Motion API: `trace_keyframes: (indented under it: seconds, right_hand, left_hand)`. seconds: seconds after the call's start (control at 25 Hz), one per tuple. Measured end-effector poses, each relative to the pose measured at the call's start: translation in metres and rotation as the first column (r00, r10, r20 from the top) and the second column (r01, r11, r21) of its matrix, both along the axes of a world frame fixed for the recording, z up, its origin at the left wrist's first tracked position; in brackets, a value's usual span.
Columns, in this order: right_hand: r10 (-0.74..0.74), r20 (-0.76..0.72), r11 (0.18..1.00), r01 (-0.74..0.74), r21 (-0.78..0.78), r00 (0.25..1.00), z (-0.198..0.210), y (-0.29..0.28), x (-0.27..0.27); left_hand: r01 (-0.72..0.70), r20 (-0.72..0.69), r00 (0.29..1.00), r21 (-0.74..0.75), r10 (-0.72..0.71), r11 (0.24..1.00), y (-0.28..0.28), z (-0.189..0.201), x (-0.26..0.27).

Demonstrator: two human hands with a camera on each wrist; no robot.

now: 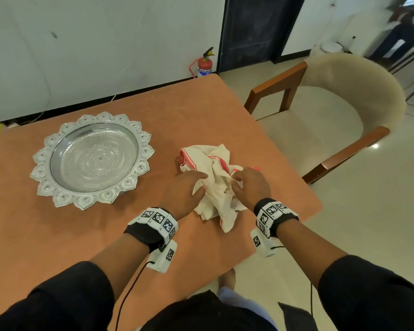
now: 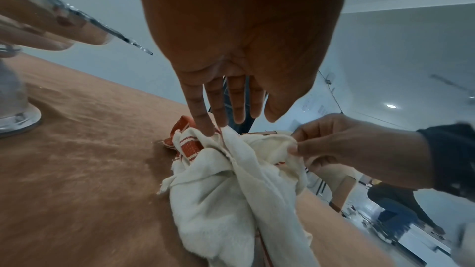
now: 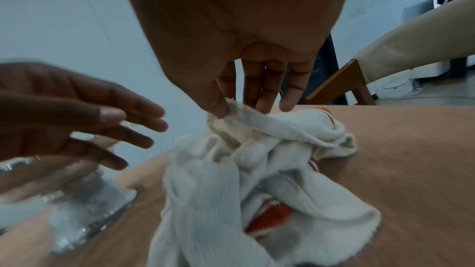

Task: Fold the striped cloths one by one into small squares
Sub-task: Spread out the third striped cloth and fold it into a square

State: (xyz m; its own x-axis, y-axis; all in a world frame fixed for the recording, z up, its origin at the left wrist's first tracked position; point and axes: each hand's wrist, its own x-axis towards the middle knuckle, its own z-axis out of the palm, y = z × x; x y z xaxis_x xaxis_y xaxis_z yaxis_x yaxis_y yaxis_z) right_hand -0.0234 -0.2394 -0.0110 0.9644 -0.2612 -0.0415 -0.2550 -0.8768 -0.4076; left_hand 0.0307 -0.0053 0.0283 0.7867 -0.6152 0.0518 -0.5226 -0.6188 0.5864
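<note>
A crumpled heap of cream cloths with red stripes [image 1: 213, 180] [image 2: 231, 190] [image 3: 257, 170] lies on the brown table, right of centre. My left hand [image 1: 191, 185] [image 2: 221, 117] reaches over the heap's left side with straight fingers; one fingertip touches the cloth near a red stripe. My right hand [image 1: 239, 180] [image 3: 231, 107] pinches a raised cream edge of cloth between thumb and forefinger at the heap's right side. How many cloths are in the heap is hidden by the folds.
An ornate silver platter [image 1: 91, 158] on a foot stands on the table's left part. The table's right edge [image 1: 296, 168] runs close to the heap. A beige chair with wooden arms [image 1: 344, 111] stands beyond it. A fire extinguisher [image 1: 204, 64] is by the wall.
</note>
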Motion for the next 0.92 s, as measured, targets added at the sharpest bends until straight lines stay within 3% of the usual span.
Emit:
trace_keyframes:
  seconds: [0.24, 0.32, 0.44, 0.52, 0.64, 0.72, 0.8, 0.92]
  right_hand:
    - [0.244, 0.202, 0.910, -0.296, 0.290, 0.949, 0.067, -0.023, 0.042]
    - [0.319, 0.248, 0.849, -0.392, 0.353, 0.915, 0.096, -0.028, 0.058]
    - [0.423, 0.316, 0.719, -0.527, 0.453, 0.849, 0.138, -0.033, 0.077]
    - [0.487, 0.337, 0.642, -0.592, 0.488, 0.806, 0.162, -0.032, 0.085]
    - [0.500, 0.388, 0.563, -0.631, 0.533, 0.774, 0.188, -0.032, 0.093]
    - [0.478, 0.441, 0.496, -0.648, 0.578, 0.759, 0.198, -0.035, 0.097]
    - [0.457, 0.454, 0.499, -0.643, 0.582, 0.765, 0.203, -0.037, 0.099]
    - [0.477, 0.338, 0.622, -0.583, 0.523, 0.812, 0.198, -0.042, 0.101]
  left_hand:
    - [0.057, 0.021, 0.998, -0.042, -0.056, 0.997, -0.045, 0.036, 0.019]
    - [0.004, -0.007, 1.000, -0.054, -0.005, 0.999, -0.061, 0.060, 0.026]
    - [-0.117, 0.014, 0.992, -0.198, 0.122, 0.973, -0.073, 0.088, 0.040]
    - [-0.202, 0.009, 0.978, -0.217, 0.209, 0.955, -0.075, 0.089, 0.051]
    - [-0.338, 0.010, 0.940, -0.066, 0.340, 0.939, -0.070, 0.068, 0.061]
    - [-0.399, -0.066, 0.916, -0.061, 0.395, 0.915, -0.059, 0.055, 0.063]
    - [-0.462, -0.181, 0.885, -0.239, 0.429, 0.854, -0.052, 0.058, 0.060]
    - [-0.443, -0.190, 0.894, -0.501, 0.405, 0.743, -0.051, 0.100, 0.056]
